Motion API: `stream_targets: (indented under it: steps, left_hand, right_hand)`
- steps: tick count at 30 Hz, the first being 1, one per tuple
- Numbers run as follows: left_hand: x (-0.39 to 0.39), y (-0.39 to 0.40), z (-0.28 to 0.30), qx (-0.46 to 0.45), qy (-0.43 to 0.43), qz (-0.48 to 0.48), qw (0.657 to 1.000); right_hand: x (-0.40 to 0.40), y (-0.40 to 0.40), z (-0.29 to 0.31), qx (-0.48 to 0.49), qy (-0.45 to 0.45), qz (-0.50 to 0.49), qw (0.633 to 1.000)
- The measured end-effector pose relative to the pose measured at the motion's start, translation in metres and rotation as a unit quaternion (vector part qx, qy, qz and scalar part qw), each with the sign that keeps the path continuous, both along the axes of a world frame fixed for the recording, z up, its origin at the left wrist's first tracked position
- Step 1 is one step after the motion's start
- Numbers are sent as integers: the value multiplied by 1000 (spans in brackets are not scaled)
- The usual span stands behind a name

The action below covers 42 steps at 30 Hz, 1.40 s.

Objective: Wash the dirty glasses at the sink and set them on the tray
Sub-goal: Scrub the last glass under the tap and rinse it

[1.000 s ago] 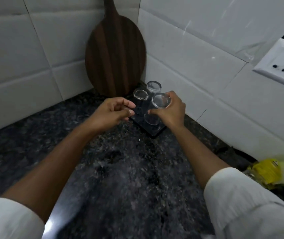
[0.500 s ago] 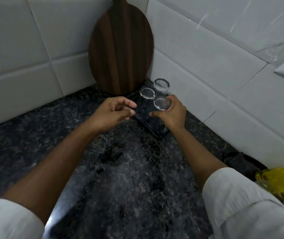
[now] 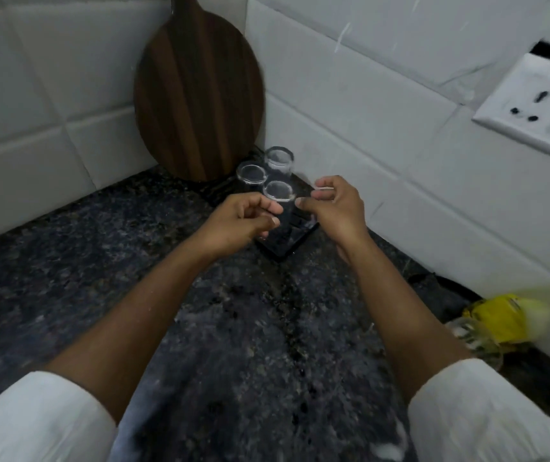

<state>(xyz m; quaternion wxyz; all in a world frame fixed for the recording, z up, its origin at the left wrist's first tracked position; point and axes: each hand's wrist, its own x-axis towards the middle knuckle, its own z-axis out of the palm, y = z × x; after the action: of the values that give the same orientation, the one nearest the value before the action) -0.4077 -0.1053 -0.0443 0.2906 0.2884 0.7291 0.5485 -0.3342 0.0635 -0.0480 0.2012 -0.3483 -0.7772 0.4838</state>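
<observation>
Three clear glasses stand upside down on a small black tray [image 3: 286, 249] in the corner of the dark granite counter: a front glass [image 3: 278, 191], a left one [image 3: 250, 173] and a back one [image 3: 279, 158]. My right hand [image 3: 335, 211] sits just right of the front glass with its fingers loosely curled and a small gap to the rim. My left hand [image 3: 240, 221] hovers at the glass's left side, also loosely curled, holding nothing and partly hiding the tray's left edge.
A round dark wooden board [image 3: 197, 95] leans against the tiled wall behind the tray. A white wall socket [image 3: 530, 105] is on the right wall. A yellow packet [image 3: 497, 318] and a clear glass item [image 3: 477, 338] lie at the counter's right edge.
My right hand set the front glass down on the tray and let go of it, drawing back to the right. My left hand moved closer to the glass.
</observation>
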Motion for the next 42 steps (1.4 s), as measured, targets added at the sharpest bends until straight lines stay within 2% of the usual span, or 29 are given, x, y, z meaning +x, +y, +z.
stream_targets:
  steps: [4, 11, 18, 26, 30, 35, 38, 42]
  left_hand:
    - [48, 35, 10, 11, -10, -23, 1000]
    - [166, 82, 40, 33, 26, -101, 994]
    - [255, 96, 43, 11, 45, -137, 989]
    - [253, 96, 24, -23, 18, -128, 991]
    - [239, 102, 17, -19, 6, -131, 991]
    - [236, 113, 11, -13, -7, -138, 990]
    - [246, 129, 13, 0, -13, -155, 988]
    - [284, 163, 18, 23, -10, -173, 985]
  right_hand:
    - [69, 7, 31, -20, 35, -19, 999]
    - [216, 31, 70, 6, 63, -60, 996]
    - [329, 37, 41, -12, 56, -99, 993]
    - [323, 36, -42, -8, -12, -141, 990]
    - [299, 33, -70, 10, 22, -145, 989]
    - [281, 30, -83, 39, 39, -213, 976]
    - [302, 27, -79, 54, 66, -234, 968]
    - [376, 24, -62, 81, 95, -271, 955]
